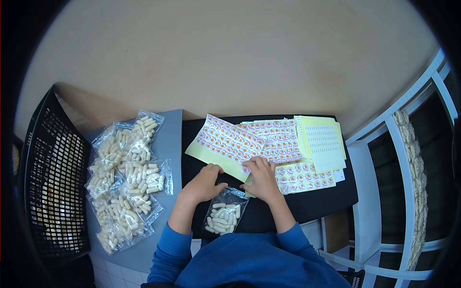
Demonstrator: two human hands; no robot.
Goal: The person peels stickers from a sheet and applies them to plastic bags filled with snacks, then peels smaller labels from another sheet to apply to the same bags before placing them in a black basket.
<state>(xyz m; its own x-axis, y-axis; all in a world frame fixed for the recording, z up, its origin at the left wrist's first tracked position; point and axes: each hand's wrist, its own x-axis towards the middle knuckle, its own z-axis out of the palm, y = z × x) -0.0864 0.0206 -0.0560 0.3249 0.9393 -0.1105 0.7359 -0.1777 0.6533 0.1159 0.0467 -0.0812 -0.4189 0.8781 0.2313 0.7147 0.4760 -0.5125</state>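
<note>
Head view, looking down on a dark surface [317,201] set against a beige wall. Left hand [205,182] lies loosely curled, fingers bent, pressing the lower edge of a yellow-backed sticker sheet [225,144]; it grips nothing. Right hand [261,177] is likewise half closed, its fingertips pinched at a round sticker on the corner of the same sheet; whether the sticker is lifted cannot be told. Just below both hands lies a small clear plastic bag [223,217], glossy and crinkled, filled with pale, oblong capsule-shaped pieces. Further sticker sheets [283,139], covered in rows of small orange-and-white discs, fan out to the right, partly overlapped by a pale yellow printed sheet [324,141]. To the left, a grey panel [170,139] carries a heap of filled bags [127,177], beside a black perforated crate [53,182]. Blue sleeves [168,247] cover both forearms.
</note>
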